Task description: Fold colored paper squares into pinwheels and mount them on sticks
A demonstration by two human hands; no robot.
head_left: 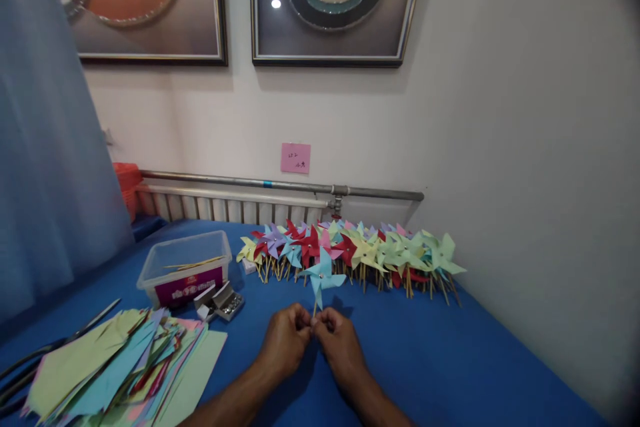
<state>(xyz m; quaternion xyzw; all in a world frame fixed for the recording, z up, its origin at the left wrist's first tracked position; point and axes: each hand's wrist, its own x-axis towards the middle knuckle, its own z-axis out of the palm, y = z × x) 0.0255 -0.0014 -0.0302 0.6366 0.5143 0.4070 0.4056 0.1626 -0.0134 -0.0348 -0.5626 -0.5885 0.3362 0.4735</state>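
A light blue paper pinwheel on a thin wooden stick stands upright in front of me, over the blue cloth. My left hand and my right hand meet at the stick's lower part, both with fingers pinched around it. The stick's bottom end is hidden by my fingers. Just behind it lies a long pile of finished pinwheels in red, yellow, green, purple, pink and blue, their sticks pointing toward me.
To the left are a clear plastic tub with a few sticks, small open boxes of metal pins, a stack of coloured paper and scissors. A radiator and wall bound the back; a curtain hangs left.
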